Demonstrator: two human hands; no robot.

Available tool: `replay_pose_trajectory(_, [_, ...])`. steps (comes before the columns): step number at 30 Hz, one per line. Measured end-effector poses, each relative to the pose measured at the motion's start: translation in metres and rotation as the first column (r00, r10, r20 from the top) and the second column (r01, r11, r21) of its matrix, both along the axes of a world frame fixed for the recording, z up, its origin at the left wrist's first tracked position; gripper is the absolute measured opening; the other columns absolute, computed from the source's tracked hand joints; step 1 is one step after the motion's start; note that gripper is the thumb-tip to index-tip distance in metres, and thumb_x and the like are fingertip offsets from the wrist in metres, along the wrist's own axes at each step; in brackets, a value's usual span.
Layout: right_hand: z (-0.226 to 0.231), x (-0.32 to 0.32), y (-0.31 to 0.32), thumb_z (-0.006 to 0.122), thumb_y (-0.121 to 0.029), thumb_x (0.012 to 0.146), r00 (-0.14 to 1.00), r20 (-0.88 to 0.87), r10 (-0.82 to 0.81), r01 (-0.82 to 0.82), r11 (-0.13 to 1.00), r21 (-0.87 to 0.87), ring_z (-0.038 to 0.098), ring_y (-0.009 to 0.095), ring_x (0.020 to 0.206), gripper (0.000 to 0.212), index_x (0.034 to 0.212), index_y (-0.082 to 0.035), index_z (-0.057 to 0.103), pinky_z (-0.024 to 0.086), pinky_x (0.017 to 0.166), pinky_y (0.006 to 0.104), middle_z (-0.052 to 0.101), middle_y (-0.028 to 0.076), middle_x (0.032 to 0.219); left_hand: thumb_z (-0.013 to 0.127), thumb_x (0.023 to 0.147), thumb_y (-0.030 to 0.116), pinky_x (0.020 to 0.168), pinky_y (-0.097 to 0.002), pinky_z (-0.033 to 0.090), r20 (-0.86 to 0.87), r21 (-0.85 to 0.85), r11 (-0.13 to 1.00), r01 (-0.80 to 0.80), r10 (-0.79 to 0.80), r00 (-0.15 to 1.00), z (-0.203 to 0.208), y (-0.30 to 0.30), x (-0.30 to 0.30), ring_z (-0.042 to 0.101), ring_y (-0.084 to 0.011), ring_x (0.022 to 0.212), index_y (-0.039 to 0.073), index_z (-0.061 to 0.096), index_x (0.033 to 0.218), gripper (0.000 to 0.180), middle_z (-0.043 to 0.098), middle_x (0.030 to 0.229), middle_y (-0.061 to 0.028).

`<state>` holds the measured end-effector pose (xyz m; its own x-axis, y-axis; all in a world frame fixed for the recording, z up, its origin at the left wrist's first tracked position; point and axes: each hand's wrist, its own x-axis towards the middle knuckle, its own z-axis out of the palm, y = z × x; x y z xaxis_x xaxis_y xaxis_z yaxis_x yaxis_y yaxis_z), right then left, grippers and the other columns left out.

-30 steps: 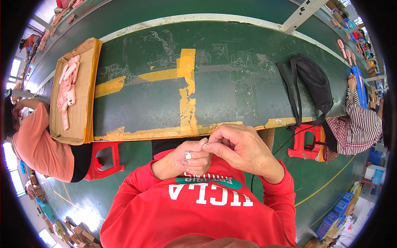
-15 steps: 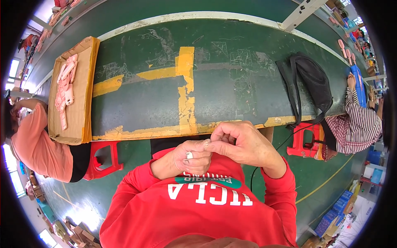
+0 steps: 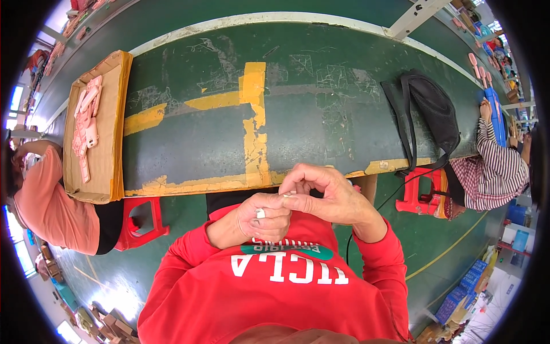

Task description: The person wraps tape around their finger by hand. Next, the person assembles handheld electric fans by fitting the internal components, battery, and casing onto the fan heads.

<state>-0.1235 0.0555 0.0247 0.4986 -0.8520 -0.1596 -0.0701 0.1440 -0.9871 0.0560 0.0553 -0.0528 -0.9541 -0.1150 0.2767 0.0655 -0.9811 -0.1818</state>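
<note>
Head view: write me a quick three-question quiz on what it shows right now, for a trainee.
1. True or false: the left hand and right hand meet at the fingertips.
2. On the table, what lies right of the yellow tape? A) a hammer; B) a black bag; C) a white mug.
3. Fill in the colour: the cardboard tray holds ____ pieces.

Key: 1. true; 2. B; 3. pink.

Cardboard tray (image 3: 118, 123), glossy plastic stool (image 3: 158, 217), cloth bag (image 3: 431, 109)

Free tabletop (image 3: 200, 140) lies between the obstructing cardboard tray (image 3: 110, 155) and black bag (image 3: 433, 114).
</note>
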Motion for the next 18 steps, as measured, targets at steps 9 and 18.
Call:
replay_pose_trajectory(9, [-0.012, 0.000, 0.001, 0.062, -0.008, 0.085, 0.991, 0.112, -0.068, 0.071, 0.997, -0.029, 0.052, 0.009, 0.078, 0.007, 0.088, -0.001, 0.063, 0.042, 0.066, 0.0225, 0.057, 0.006, 0.088, 0.039, 0.096, 0.031, 0.029, -0.0201, 0.023, -0.071, 0.029, 1.000, -0.007, 0.009, 0.997, 0.003, 0.000, -0.004, 0.029, -0.0059, 0.027, 0.015, 0.036, 0.051, 0.047, 0.038, 0.039, 0.0036])
replay_pose_trajectory(18, [-0.010, 0.001, -0.002, 0.062, -0.009, 0.084, 0.989, 0.057, -0.135, 0.140, 0.985, -0.098, 0.054, 0.011, 0.077, 0.009, 0.086, -0.001, 0.065, 0.042, 0.067, 0.0229, 0.058, 0.007, 0.088, 0.038, 0.096, 0.030, 0.027, -0.0197, 0.024, 0.000, 0.030, 0.999, -0.012, 0.012, 1.000, 0.004, -0.006, -0.004, 0.029, -0.0064, 0.026, 0.015, 0.035, 0.050, 0.048, 0.036, 0.037, 0.0033])
